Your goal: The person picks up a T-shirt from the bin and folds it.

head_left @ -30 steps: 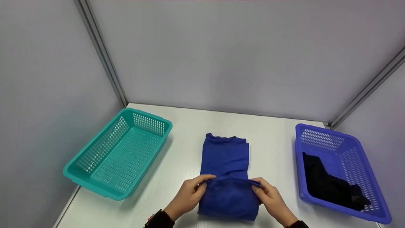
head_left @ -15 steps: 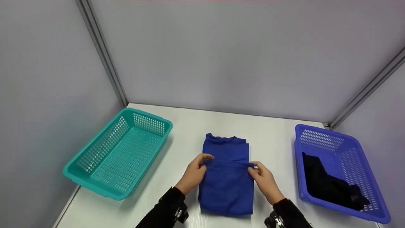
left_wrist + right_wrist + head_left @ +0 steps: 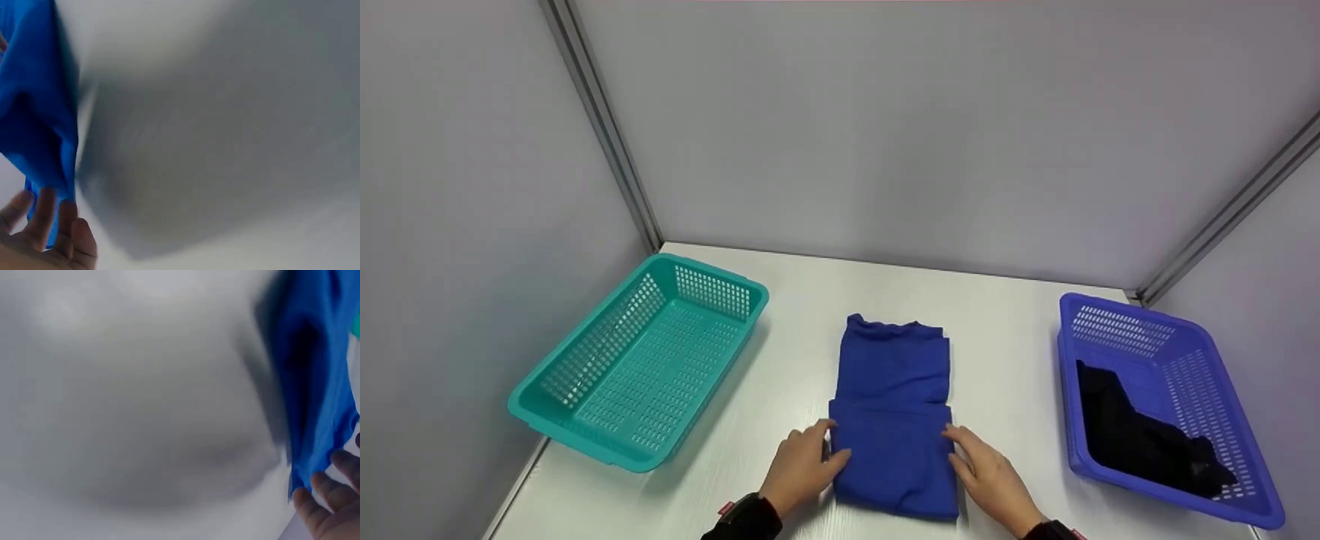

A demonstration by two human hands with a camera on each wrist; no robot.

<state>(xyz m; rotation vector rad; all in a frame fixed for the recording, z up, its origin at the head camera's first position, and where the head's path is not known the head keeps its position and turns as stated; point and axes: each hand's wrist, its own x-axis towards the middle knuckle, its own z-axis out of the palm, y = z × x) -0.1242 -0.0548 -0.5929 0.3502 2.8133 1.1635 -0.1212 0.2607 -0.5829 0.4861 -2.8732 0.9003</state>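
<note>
A blue folded garment (image 3: 892, 442) lies lengthwise on the white table in the head view, its near part doubled over and a ruffled edge at its far end. At its left edge is my left hand (image 3: 804, 466), the thumb over the cloth and the fingers loosely bent. My right hand (image 3: 991, 476) stands at the right edge, with fingertips touching or very close to the fabric. In the left wrist view, spread fingers (image 3: 42, 219) are beside the blue cloth (image 3: 39, 95). The right wrist view has extended fingers (image 3: 332, 492) near the garment's side (image 3: 315, 382).
On the left of the table (image 3: 997, 360) stands a teal perforated basket (image 3: 690, 416) with nothing in it. A purple-blue basket (image 3: 1155, 300) at the right holds black cloth (image 3: 1140, 435). Grey panels (image 3: 885, 135) enclose the back and sides.
Both hands carried the garment's folded edge away from the body, then let go of it and drew back toward the near end. The edge now lies flat and the baskets have stayed put.
</note>
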